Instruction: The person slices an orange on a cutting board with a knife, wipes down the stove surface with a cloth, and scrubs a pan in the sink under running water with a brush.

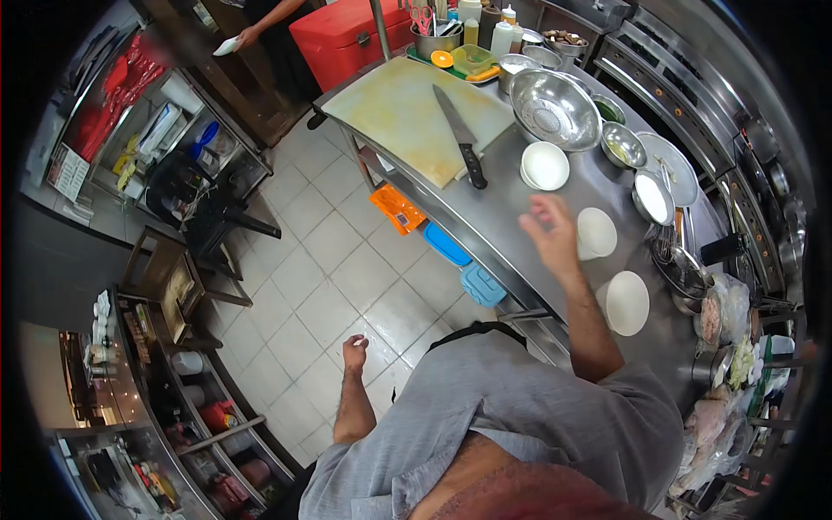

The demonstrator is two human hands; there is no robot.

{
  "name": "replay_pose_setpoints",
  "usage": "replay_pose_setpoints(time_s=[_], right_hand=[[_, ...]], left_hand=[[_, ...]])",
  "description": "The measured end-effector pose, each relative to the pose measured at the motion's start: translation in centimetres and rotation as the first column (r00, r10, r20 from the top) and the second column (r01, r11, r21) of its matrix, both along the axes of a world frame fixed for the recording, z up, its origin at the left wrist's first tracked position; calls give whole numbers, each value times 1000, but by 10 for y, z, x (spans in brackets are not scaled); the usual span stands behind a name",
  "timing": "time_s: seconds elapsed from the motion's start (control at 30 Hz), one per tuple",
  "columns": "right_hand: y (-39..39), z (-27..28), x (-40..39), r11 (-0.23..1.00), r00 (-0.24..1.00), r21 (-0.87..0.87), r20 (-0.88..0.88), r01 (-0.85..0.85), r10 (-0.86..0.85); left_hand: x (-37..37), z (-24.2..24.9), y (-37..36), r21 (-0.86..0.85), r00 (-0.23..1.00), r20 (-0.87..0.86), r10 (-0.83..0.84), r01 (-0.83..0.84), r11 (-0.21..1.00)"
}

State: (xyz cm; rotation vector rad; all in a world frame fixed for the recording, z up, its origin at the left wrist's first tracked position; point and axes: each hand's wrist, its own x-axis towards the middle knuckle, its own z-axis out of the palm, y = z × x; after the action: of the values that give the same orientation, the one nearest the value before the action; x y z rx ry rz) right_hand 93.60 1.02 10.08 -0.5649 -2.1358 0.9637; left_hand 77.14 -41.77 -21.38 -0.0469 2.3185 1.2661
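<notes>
Above the steel counter, my right hand is raised with its fingers apart and slightly blurred, holding nothing. Just beyond its fingertips sits a white bowl, apparently stacked on another. A second white bowl stands right beside the hand, and a third white bowl is nearer my forearm. My left hand hangs low over the tiled floor, away from the counter, its fingers curled in and no object visible in them. A black-handled knife lies across the cutting board, ahead of my right hand.
A large steel colander, small steel bowls and a round tray crowd the counter's far side. Stoves run along the right. A black chair and shelves stand left. Another person's hand holds something white.
</notes>
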Motion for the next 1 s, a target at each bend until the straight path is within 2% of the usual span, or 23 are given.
replay_pose_setpoints(time_s=[0.03,0.07,0.13,0.17,0.23,0.27,0.33,0.4,0.53,0.63,0.67,0.73,0.8,0.83,0.9,0.93,1.0], right_hand=[[-3,-9,-14,1000,1000,2,-2,4,-4],[-4,-17,-28,999,998,-22,54,-28,29],[3,-34,-55,997,993,-52,103,-59,64],[9,-43,-67,998,987,-21,146,-59,61],[25,-57,-91,998,982,7,179,-59,57],[33,-63,-102,997,971,51,235,-52,38],[48,-73,-129,995,962,90,273,-41,15],[56,-84,-147,997,903,76,426,18,-49],[76,-98,-176,997,876,78,480,9,-46],[82,-98,-188,999,862,-11,507,32,-22],[83,-103,-189,999,895,-7,444,35,-29],[84,-106,-192,997,890,-48,455,61,-32],[82,-106,-195,985,884,-137,466,102,-26],[82,-103,-196,985,881,-133,472,114,-38],[82,-96,-198,980,885,-164,466,113,-24],[82,-97,-199,978,879,-161,475,129,-37],[83,-99,-203,975,897,-181,441,127,-35]], left_hand=[[-11,14,16,17,1000,12,26,-26,1000],[-25,8,27,73,999,48,11,-14,997],[-59,-16,52,124,993,-60,-99,106,987],[-68,21,79,77,982,-111,-151,160,984],[-94,66,124,64,969,-162,-185,197,978],[-108,86,145,87,946,-243,-213,240,967],[-144,115,178,94,909,-336,-244,291,952],[-172,135,206,135,877,-402,-264,341,930],[-226,188,275,75,792,-504,-345,438,896],[-259,203,334,65,737,-529,-420,529,846],[-271,206,355,64,718,-531,-450,564,823],[-293,213,401,71,694,-533,-483,606,792],[-312,217,444,52,587,-633,-504,682,730],[-323,215,467,59,586,-631,-509,690,722],[-344,208,511,16,474,-745,-470,717,697],[-352,208,532,25,475,-740,-476,727,687],[-365,211,571,-77,472,-724,-502,669,739]])
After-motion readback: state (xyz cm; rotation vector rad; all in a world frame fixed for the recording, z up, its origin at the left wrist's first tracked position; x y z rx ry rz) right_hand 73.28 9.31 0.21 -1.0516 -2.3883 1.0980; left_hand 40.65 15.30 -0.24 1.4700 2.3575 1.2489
